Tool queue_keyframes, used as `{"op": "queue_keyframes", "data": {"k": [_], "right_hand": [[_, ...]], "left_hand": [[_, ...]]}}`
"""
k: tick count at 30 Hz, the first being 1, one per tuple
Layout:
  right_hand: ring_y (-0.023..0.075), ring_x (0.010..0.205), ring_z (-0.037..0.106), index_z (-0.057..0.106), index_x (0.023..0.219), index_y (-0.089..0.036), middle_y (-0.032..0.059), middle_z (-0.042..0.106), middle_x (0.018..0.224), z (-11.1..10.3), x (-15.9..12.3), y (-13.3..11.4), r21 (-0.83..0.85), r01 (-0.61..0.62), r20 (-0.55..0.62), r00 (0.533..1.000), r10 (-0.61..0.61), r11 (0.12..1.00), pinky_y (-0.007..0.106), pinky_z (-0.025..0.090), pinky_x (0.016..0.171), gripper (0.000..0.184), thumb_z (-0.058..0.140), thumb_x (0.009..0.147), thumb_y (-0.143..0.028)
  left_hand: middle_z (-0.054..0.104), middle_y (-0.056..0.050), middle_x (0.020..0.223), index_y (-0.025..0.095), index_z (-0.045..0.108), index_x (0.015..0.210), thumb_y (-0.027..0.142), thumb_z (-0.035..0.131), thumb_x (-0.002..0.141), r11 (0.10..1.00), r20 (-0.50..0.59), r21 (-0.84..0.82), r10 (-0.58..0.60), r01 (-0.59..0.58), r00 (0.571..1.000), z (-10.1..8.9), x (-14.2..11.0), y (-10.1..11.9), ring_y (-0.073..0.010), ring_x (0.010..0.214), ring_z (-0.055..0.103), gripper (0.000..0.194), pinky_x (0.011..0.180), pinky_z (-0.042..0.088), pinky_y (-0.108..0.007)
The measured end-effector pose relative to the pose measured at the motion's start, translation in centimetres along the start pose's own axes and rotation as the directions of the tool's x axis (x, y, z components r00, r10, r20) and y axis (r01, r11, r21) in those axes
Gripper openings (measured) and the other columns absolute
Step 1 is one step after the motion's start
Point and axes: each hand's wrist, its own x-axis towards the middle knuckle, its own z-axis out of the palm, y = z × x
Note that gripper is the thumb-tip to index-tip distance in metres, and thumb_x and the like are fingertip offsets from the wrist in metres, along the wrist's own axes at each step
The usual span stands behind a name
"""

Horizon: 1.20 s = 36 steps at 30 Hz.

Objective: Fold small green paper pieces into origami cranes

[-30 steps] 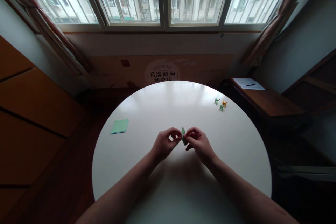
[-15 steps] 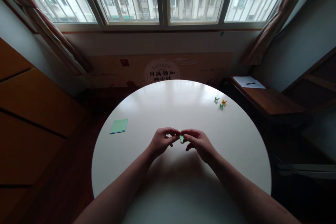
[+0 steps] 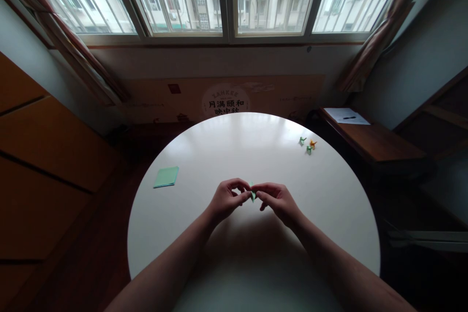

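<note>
Thumb and forefinger of the left hand are closed on one side of a small green folded paper, and the right hand pinches it from the other side, the fingertips of both hands nearly meeting around it. The paper stands narrow and roughly upright over the middle of the round white table; its exact folds are too small and too covered by fingers to make out. Both forearms reach in across the table's near side, with a soft shadow on the tabletop beneath them.

Near the table's left edge lies a squarish stack of paper, light green on top with a bluish edge showing underneath. Close to the table's far right edge sit three little folded figures in a loose cluster: a green one, an orange one and a second green one.

Beyond the table's far right side is a low brown wooden stand bearing a white sheet with a dark pen on it. Behind the table's far edge runs a printed panel, and above that a barred window
</note>
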Motion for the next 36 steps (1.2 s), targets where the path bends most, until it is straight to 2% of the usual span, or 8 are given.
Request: {"op": "queue_keyframes", "data": {"k": [6,17,23,31,36], "right_hand": [[0.0215,0.077,0.07,0.076,0.101,-0.019,0.0088,0.076,0.09,0.0,0.0,0.4,-0.07,0.034,0.028,0.999,-0.032,0.997,0.027,0.055,0.053,0.028,0.077,0.079,-0.036],[0.0213,0.071,0.068,0.078,0.091,-0.019,0.008,0.074,0.082,0.7,-0.2,0.4,-0.12,0.12,-0.069,0.989,-0.129,0.986,0.028,0.056,0.048,0.023,0.074,0.081,-0.039],[0.0193,0.065,0.067,0.079,0.091,-0.02,0.008,0.075,0.085,0.6,-0.3,0.6,-0.179,0.151,-0.125,0.977,-0.174,0.972,0.029,0.056,0.048,0.02,0.073,0.083,-0.038],[0.0173,0.062,0.065,0.077,0.092,-0.02,0.0065,0.071,0.081,0.7,-0.3,0.7,-0.233,0.18,-0.13,0.968,-0.215,0.956,0.028,0.055,0.046,0.018,0.073,0.083,-0.036],[0.0147,0.057,0.061,0.072,0.096,-0.02,0.0035,0.067,0.076,1.2,-0.4,0.6,-0.167,0.165,-0.146,0.971,-0.189,0.972,0.023,0.052,0.039,0.02,0.072,0.084,-0.036]], "left_hand": [[0.066,-0.005,0.076,0.012,0.07,0.084,0.036,0.074,0.08,0.999,-0.022,0.032,0.034,-0.033,0.999,0.1,0.0,-0.5,-0.0131,0.059,0.06,0.025,0.05,0.051,-0.024],[0.069,-0.007,0.079,0.015,0.071,0.083,0.032,0.072,0.082,0.984,-0.073,0.111,0.146,-0.138,0.987,0.5,-0.4,0.1,-0.0168,0.072,0.063,0.018,0.054,0.05,-0.023],[0.069,-0.007,0.081,0.015,0.071,0.086,0.032,0.072,0.082,0.988,-0.107,0.078,0.14,-0.132,0.984,1.1,-0.6,-0.2,-0.0158,0.069,0.063,0.018,0.052,0.051,-0.023],[0.069,-0.005,0.073,0.013,0.072,0.085,0.03,0.072,0.082,0.994,-0.126,0.027,0.105,-0.102,0.986,1.3,-0.6,0.1,-0.0135,0.058,0.061,0.017,0.05,0.051,-0.024],[0.068,-0.004,0.074,0.014,0.07,0.084,0.026,0.071,0.081,0.994,-0.173,0.0,0.108,-0.11,0.979,1.9,-0.5,0.3,-0.0125,0.058,0.06,0.013,0.051,0.051,-0.023]]}}
